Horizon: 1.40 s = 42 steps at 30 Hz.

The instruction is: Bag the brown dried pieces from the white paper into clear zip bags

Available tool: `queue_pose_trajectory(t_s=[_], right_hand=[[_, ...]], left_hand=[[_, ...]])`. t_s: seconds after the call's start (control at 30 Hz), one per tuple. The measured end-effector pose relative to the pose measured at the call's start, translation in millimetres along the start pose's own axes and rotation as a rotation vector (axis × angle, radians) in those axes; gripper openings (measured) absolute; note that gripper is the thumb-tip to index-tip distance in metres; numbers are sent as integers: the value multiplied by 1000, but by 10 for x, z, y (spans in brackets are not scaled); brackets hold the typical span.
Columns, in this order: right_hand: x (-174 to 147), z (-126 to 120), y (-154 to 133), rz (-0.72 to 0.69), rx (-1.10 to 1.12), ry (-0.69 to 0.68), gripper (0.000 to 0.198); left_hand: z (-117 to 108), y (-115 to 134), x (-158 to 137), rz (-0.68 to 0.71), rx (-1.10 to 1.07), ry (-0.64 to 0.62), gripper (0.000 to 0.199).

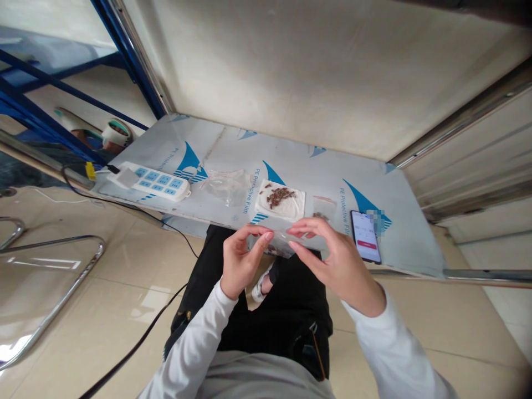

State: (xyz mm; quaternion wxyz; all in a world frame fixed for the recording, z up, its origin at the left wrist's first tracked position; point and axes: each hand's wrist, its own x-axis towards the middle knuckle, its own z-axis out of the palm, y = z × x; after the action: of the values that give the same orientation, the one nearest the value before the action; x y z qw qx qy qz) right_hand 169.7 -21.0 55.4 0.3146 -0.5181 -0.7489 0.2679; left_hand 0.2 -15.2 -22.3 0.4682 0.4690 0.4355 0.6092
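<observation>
Over the front edge of the table, my left hand (244, 257) pinches a small clear plastic bag (280, 247) between thumb and fingers. My right hand (338, 257) is at the bag's right side, its thumb and fingers apart with the tips close to the plastic. What is inside the bag is blurred. Just beyond my hands, a pile of small reddish-brown screw-like pieces (279, 197) lies on a white pad (291, 208). Right of the pad is another small clear bag (323, 207) with a few dark pieces, partly hidden by my right hand.
On the film-covered table (233, 144), a white power strip (153, 182) sits left, beside crumpled clear plastic bags (228, 185). A phone (366, 235) with its screen lit lies right. A black cable (137, 349) crosses the floor. A metal chair frame (93, 260) stands left.
</observation>
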Motion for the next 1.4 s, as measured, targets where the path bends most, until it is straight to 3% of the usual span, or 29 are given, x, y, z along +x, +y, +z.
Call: queue_pose_trajectory(t_s=[0.07, 0.23, 0.43, 0.57, 0.67, 0.8, 0.97, 1.07, 1.27, 1.4], right_hand=[[-2, 101, 35, 99, 136, 25, 43], [6, 291, 96, 224, 395, 13, 17], [-18, 320, 94, 256, 445, 27, 14], [-64, 360, 120, 360, 595, 42, 19], [-105, 380, 135, 373, 571, 101, 19], [-143, 372, 146, 334, 473, 109, 18], [-193, 380, 195, 450, 651, 82, 23], [-230, 393, 249, 472, 694, 153, 21], [-288, 354, 379, 367, 512, 216, 18], [-307, 344, 481, 405, 609, 263, 22]], left_hand=[[-4, 4, -11, -35, -36, 9, 8], [-17, 50, -32, -62, -30, -19, 8], [-38, 104, -5, -99, 6, -153, 11], [-48, 126, -5, -82, 21, -123, 9], [-45, 126, -16, -85, 22, -100, 11], [-38, 104, 0, -154, 30, -160, 15], [19, 68, -2, -177, 81, -165, 17], [89, 57, -14, -196, 47, -144, 18], [221, -18, 84, -252, 10, -282, 17], [370, -98, 128, -188, 46, -307, 16]])
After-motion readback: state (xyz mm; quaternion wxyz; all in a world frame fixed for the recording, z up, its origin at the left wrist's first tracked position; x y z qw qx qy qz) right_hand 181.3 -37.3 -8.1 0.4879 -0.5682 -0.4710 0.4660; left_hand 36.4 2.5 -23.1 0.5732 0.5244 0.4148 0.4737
